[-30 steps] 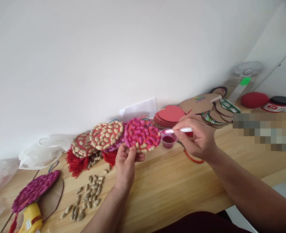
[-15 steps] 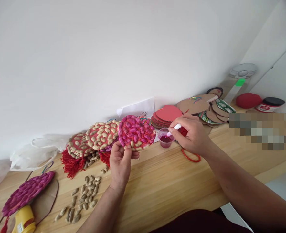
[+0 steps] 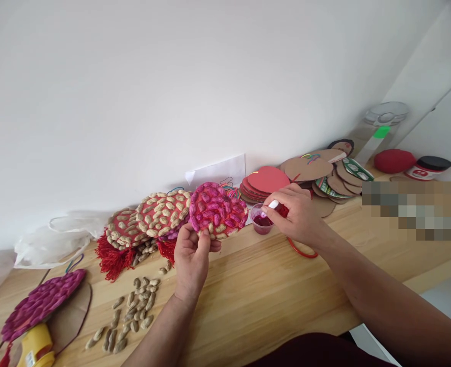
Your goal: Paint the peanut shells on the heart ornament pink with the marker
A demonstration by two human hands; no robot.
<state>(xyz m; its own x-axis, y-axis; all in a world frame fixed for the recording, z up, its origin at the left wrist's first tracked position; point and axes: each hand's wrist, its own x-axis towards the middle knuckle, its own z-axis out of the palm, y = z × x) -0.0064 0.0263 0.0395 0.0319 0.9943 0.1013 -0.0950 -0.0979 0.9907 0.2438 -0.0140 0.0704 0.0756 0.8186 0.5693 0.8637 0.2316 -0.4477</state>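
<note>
My left hand (image 3: 191, 257) pinches the lower edge of a round disc (image 3: 217, 210) covered in peanut shells, most of them painted magenta, and holds it upright above the wooden bench (image 3: 271, 290). A few shells at its lower edge are bare. My right hand (image 3: 297, 216) grips a white brush (image 3: 270, 207), its tip dipped into a small clear cup of dark pink paint (image 3: 262, 220) that stands just right of the disc.
Unpainted peanut discs with red tassels (image 3: 149, 224) lean behind. Loose peanuts (image 3: 133, 311) lie at front left beside a purple disc (image 3: 42, 303) and a yellow glue gun (image 3: 36, 346). Red and brown card circles (image 3: 286, 176) are stacked at the back right. A red ring (image 3: 301, 250) lies under my right wrist.
My right hand has swung the brush from level, beside the disc, down into the paint cup. The disc in my left hand has hardly moved.
</note>
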